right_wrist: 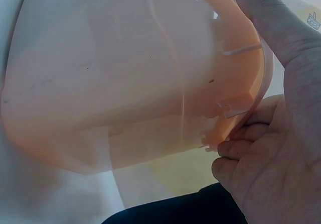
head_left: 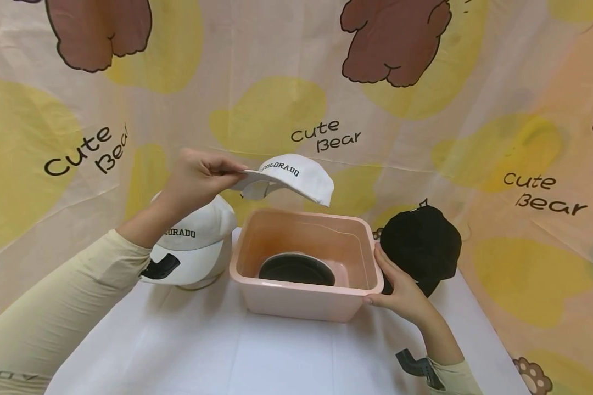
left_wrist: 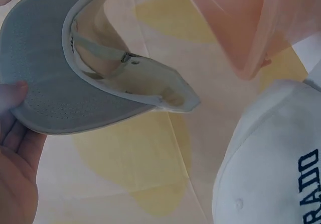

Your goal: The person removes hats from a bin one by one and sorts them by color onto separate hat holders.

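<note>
Above the back left of the pink plastic bin point(head_left: 303, 303), my left hand point(head_left: 203, 176) pinches the brim of a white COLORADO baseball cap point(head_left: 301, 174). Its grey brim underside point(left_wrist: 45, 68) and back strap show in the left wrist view. My right hand point(head_left: 401, 292) grips the bin's right rim, its fingers point(right_wrist: 235, 149) curled beneath the edge. Inside the bin lies a dark oval thing point(head_left: 296, 270) with a pale edge; its kind is unclear.
Left of the bin, a second white COLORADO cap point(head_left: 197, 241) sits on a stand, partly behind my left forearm. A black cap point(head_left: 420, 241) is at the right, behind my right hand. White cloth point(head_left: 277, 356) covers the table; a printed curtain point(head_left: 277, 109) hangs behind.
</note>
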`<state>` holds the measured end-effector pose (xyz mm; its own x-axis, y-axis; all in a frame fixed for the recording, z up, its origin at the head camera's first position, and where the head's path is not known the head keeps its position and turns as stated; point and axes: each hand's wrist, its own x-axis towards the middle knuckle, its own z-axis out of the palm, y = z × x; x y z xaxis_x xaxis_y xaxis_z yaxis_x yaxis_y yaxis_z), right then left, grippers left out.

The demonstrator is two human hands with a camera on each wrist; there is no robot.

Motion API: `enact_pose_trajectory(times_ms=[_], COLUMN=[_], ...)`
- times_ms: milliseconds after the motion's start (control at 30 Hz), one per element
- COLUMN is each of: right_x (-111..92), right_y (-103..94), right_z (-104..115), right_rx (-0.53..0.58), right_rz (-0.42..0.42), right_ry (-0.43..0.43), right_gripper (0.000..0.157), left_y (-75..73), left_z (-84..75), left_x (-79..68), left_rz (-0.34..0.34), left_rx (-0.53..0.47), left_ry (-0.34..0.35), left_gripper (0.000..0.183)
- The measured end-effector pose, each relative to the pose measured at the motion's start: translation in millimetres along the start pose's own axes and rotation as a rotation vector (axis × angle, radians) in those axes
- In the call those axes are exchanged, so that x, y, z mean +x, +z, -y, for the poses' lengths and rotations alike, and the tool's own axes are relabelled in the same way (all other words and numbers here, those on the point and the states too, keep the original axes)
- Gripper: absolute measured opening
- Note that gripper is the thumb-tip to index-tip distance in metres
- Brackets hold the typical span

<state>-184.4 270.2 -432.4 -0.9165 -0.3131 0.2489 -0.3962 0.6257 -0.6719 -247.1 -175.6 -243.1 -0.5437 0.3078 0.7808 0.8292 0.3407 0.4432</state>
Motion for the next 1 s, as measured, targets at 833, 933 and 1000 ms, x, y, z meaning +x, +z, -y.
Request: enact_pose_trajectory(times_ms=[833,933,1000], right_x=[2.2,1.6,0.7], right_y=[-3.3,-3.6,-3.7], right_z=[-0.1,0.6,1.2], right_rx=[-0.018,-0.009,-0.009], right_rz=[0.042,0.042,0.042], right_ry=[-0.005,-0.006,-0.004], right_gripper=[0.117,0.116,0.116], left_y=[-22.9,-25.8,-27.3], left_z=[0.4,0.5,1.3], left_x=[1.7,1.6,1.7], left_rz=[-0.106,-0.130,-0.139], left_rx=[0.010,0.056,0.093], left_ry=[-0.044,-0.032,-0.012], left_gripper=[0.015,0.016,0.016])
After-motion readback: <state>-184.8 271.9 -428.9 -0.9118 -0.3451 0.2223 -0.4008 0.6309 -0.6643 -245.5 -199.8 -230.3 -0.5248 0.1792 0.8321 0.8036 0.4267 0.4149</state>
